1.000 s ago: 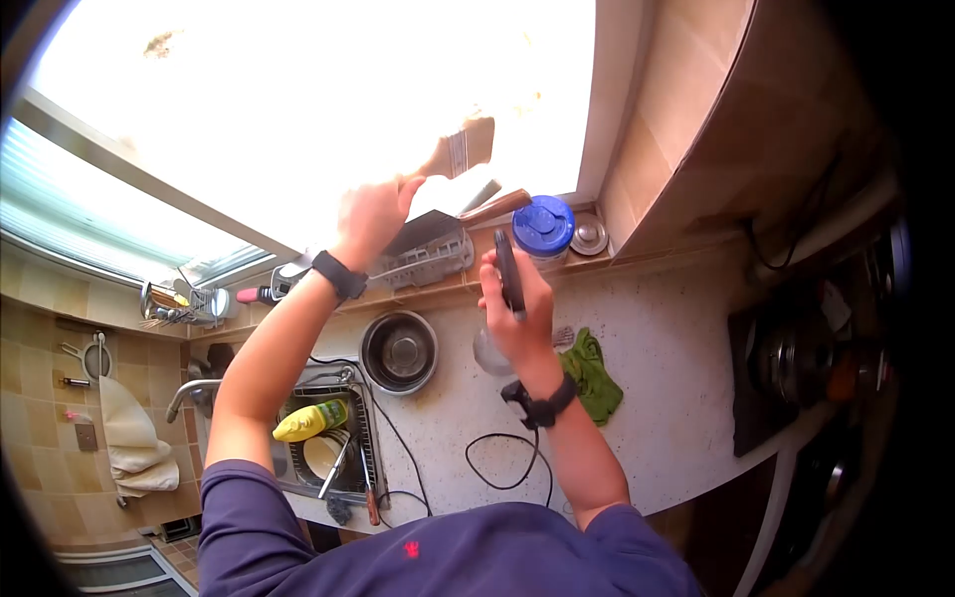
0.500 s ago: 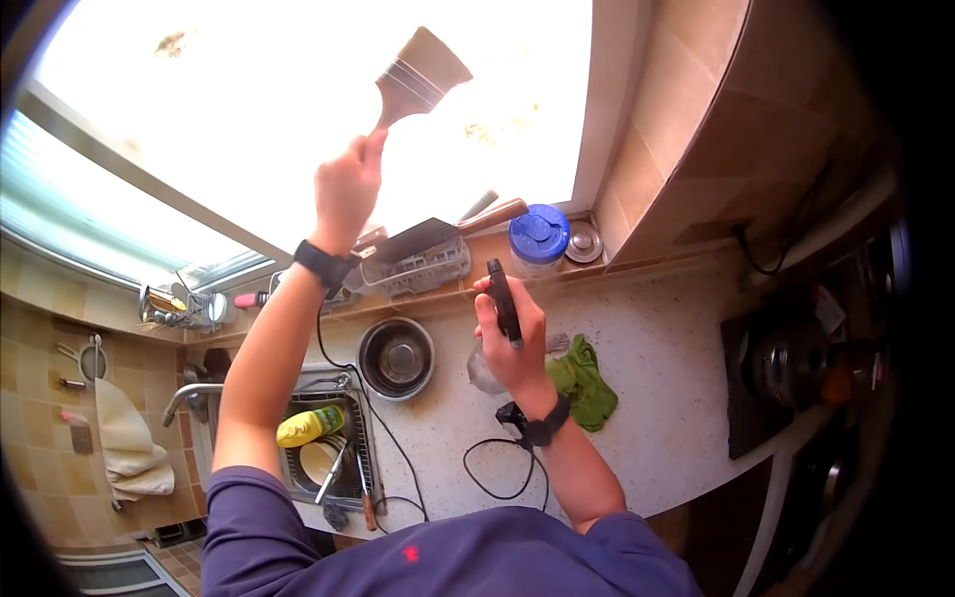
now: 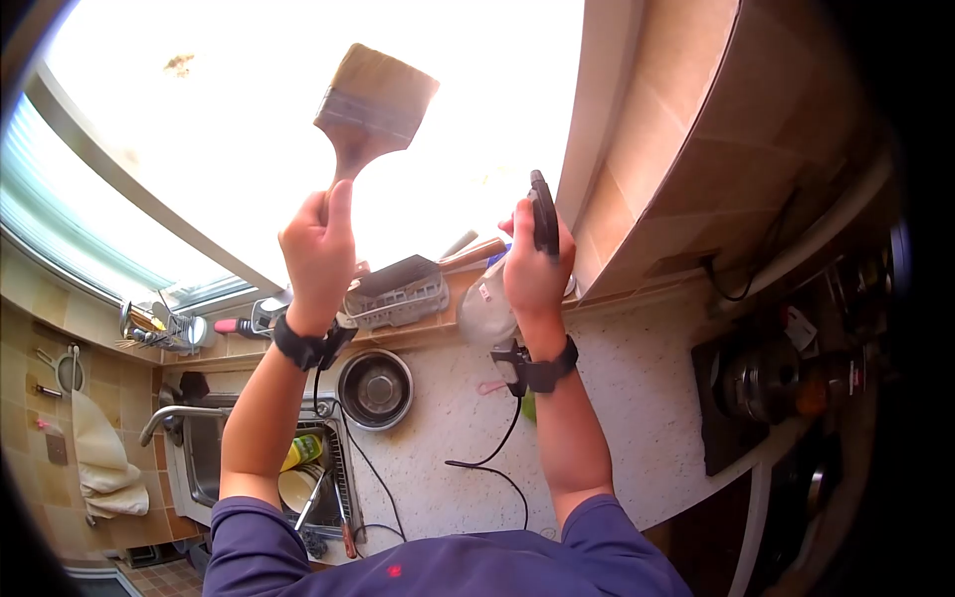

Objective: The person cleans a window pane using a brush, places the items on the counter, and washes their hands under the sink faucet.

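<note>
My left hand (image 3: 320, 249) is closed around the handle of a wide flat paintbrush (image 3: 376, 104), its bristles pointing up in front of the bright window (image 3: 249, 109). My right hand (image 3: 538, 264) is raised near the window's right side, wrapped round the neck of a spray bottle with a black trigger head (image 3: 543, 214). The bottle's translucent body (image 3: 485, 310) hangs below and left of that hand, partly blurred. Both wrists carry black straps with small devices and cables.
A rack with a cleaver (image 3: 400, 275) stands on the sill. On the counter (image 3: 637, 418) sits a metal bowl (image 3: 375, 389). The sink (image 3: 206, 453) at left has a drying basket with a yellow bottle (image 3: 301, 451) and dishes. A stove (image 3: 741, 393) is at right.
My right hand has risen toward the window with the spray bottle. My left hand has come down and left with the paintbrush. The view has shifted; my right arm now covers most of the green cloth.
</note>
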The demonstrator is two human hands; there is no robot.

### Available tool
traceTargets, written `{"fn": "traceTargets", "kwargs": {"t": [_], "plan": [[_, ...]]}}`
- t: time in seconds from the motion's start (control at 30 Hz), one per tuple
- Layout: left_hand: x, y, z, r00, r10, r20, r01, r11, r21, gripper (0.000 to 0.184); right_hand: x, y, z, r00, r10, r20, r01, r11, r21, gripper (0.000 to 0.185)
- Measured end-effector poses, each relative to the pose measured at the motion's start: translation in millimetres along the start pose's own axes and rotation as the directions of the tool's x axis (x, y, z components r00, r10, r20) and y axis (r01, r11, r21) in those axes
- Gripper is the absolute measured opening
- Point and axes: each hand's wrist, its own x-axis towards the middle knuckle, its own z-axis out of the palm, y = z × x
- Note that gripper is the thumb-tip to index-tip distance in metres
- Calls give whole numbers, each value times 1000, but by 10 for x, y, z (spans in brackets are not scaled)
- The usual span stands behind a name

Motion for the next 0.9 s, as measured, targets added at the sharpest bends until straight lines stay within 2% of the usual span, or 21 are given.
{"fn": "traceTargets", "kwargs": {"t": [0.03,0.13,0.17,0.2,0.27,0.37,0.47,0.5,0.6,0.63,0.77,0.8,0.87,0.9], "plan": [[-30,35,-43,999,-31,17,32,999,-26,46,6,35,-10,993,116,7,-116,992,55,23],[-43,12,-119,998,-48,40,48,999,2,46,28,-68,44,993,120,8,-117,949,294,23],[-78,80,-134,993,-99,68,101,994,-33,46,75,25,8,997,32,69,-46,973,225,24],[-105,112,-132,992,-98,76,101,994,-40,45,90,-182,-12,996,-20,86,6,987,160,23],[-164,164,-157,991,-98,96,103,993,-49,45,137,-246,26,996,-73,48,68,993,97,24],[-230,208,-203,997,-46,66,49,998,-46,43,262,-329,79,999,50,-4,-48,980,195,28],[-296,160,-272,999,-2,48,3,1000,-5,41,345,-427,85,994,107,-30,-93,948,306,30],[-325,169,-292,999,-12,43,12,1000,-11,41,377,-410,133,1000,0,-31,11,931,365,31],[-391,172,-358,999,-26,33,27,999,-18,41,389,-557,138,984,-176,-6,176,977,122,31],[-411,168,-382,999,-29,30,30,999,-20,41,389,-608,123,991,-135,16,134,990,49,32],[-492,159,-484,998,-60,2,60,997,-50,42,518,-676,136,996,23,-83,-9,987,158,32],[-514,160,-499,998,-65,-4,65,996,-66,42,559,-675,144,993,25,-114,6,965,262,32],[-549,165,-518,997,-75,-15,73,993,-97,43,648,-606,159,987,-111,-120,140,955,263,32],[-580,152,-525,995,-96,-12,94,990,-105,43,647,-621,127,990,-97,-98,117,969,216,32]]}}
